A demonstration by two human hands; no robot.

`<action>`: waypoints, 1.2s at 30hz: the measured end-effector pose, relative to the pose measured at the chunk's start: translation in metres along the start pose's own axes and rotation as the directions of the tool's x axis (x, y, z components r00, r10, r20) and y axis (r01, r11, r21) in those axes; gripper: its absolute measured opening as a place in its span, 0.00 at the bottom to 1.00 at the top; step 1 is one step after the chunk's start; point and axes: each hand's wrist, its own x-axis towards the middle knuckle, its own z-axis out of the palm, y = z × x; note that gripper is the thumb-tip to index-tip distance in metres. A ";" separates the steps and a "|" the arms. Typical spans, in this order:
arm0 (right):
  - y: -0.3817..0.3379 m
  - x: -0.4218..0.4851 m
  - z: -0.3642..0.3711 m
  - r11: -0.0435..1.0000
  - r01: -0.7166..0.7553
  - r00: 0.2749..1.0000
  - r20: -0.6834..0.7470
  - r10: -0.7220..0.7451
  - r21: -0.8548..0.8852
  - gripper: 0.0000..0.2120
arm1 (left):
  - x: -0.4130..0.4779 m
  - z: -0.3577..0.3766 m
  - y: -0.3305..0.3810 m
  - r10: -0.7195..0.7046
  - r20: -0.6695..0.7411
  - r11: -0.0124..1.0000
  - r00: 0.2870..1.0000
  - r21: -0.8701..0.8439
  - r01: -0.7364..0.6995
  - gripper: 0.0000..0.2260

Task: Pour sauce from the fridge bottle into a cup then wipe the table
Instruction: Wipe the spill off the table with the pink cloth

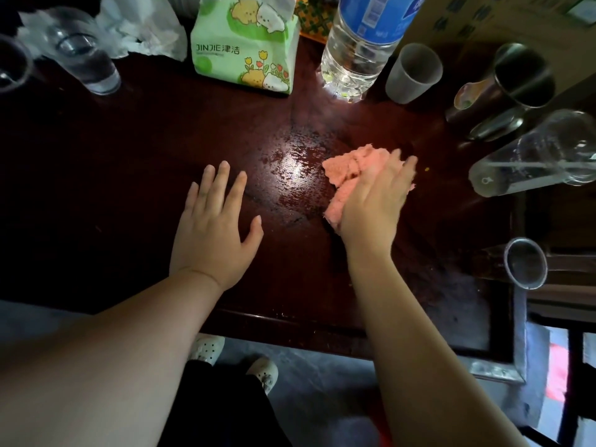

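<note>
- Pink cloth [342, 175], bunched, lies on the dark counter [129, 162] under the right hand [374, 201], palm flat, fingers extended, pressing it down.
- Wet sheen [296, 169] lies just left of the cloth, between the hands; right hand nearer.
- Left hand [214, 227]: open, flat, empty.
- Cups, water bottle [358, 50] and tissue pack [245, 50] crowd the far and right edges; the sauce cup cannot be identified.

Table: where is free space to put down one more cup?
Bare wood lies left of the left hand, below the glass and tissue pack. The right edge is crowded with cups; the right hand presses the pink cloth.
</note>
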 end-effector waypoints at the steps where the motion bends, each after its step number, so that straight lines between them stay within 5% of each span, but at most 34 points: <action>1: 0.003 -0.002 -0.004 1.000 0.019 0.999 -0.028 -0.019 0.010 0.26 | 0.000 0.000 0.000 0.000 0.001 1.000 1.000 0.002 0.000 0.28; 6: 0.007 0.002 0.005 0.984 0.083 0.993 0.092 -0.069 -0.158 0.26 | 0.000 0.000 0.000 0.001 0.006 1.000 1.000 -0.006 -0.001 0.28; 14: -0.026 0.031 0.033 0.974 -0.051 0.998 -0.038 0.043 -0.220 0.27 | 0.000 -0.001 0.001 -0.016 0.016 1.000 1.000 -0.002 0.016 0.29; 18: -0.028 0.048 0.024 0.972 0.191 0.977 0.121 -0.175 -0.136 0.26 | -0.001 -0.001 0.001 -0.004 0.026 1.000 1.000 0.025 0.003 0.29; 22: -0.031 0.032 0.012 0.893 0.444 0.854 0.270 -0.445 0.066 0.25 | -0.001 -0.001 0.001 -0.009 0.024 1.000 1.000 0.021 0.009 0.29; 28: -0.004 -0.001 -0.006 0.803 0.590 0.733 0.362 -0.576 0.084 0.27 | -0.001 0.000 0.001 -0.001 0.013 1.000 1.000 -0.022 0.001 0.28; 36: 0.025 0.039 -0.020 0.968 0.244 0.960 0.156 -0.233 -0.056 0.24 | 0.000 0.000 -0.001 0.003 0.017 1.000 1.000 -0.001 -0.003 0.28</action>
